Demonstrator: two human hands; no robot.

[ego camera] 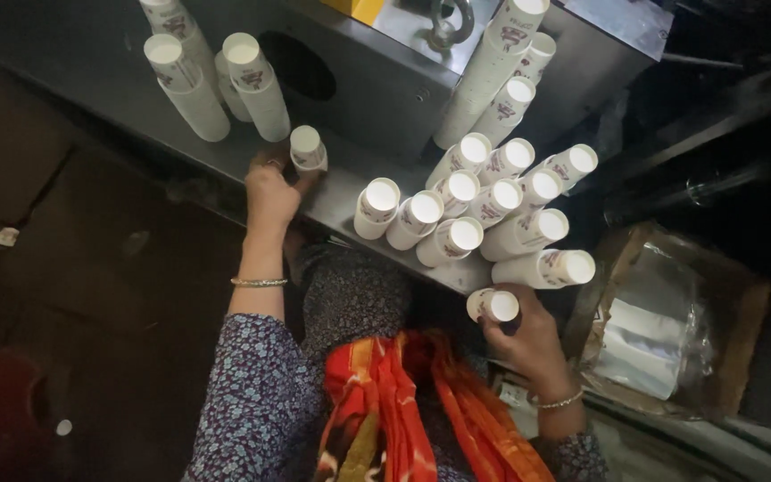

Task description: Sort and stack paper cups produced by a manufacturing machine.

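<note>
Scarf: bright orange-red patterned cloth scarf (pixel 403 411) sits closest, draped down the lap between the two blue floral sleeves.
Right hand: right hand (pixel 528 344) down by the near edge of the grey metal table (pixel 350 192), grip closed around a short stack of white printed paper cups (pixel 493 305), held just below the table edge. Beaded bracelet on that wrist.
Left hand: left hand (pixel 271 192) reaching up onto the table, fingertips on a single small white paper cup stack (pixel 307 147). Can't tell if it's really clamped or just touching.
Middle bunch: big cluster of white paper cup stacks (pixel 484 214) standing packed together on the table.
Far left: tall white cup stacks (pixel 216 76), well apart from the cluster.
Side: brown cardboard box with clear plastic bags (pixel 662 330) off to the right.
</note>
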